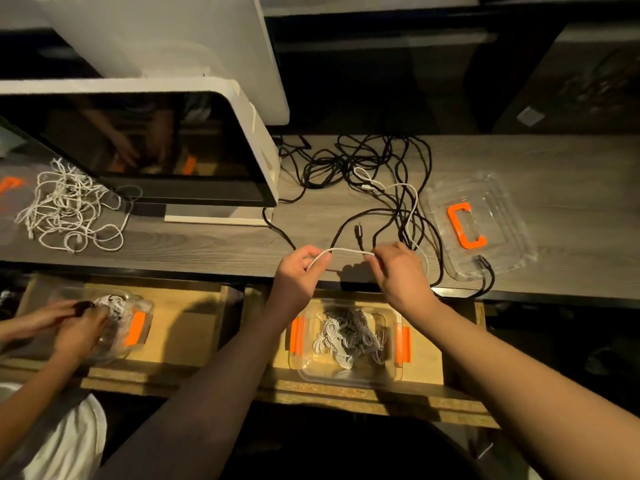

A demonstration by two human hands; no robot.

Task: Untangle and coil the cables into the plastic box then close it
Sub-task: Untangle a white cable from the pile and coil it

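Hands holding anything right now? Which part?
Both: left hand and right hand each pinch the white cable, a short span stretched between them.

A grey wood-grain pattern was seen on the surface (519,161). The tangled cables (374,161) on it were black, and one white cable (349,251) was held between the hands. The lid (485,223) was transparent, with an orange handle (465,230). The plastic box (346,372) was clear with orange clips (298,336), and white and grey cables (349,337) were seen inside. The monitor (256,133) was framed in white, its screen black.
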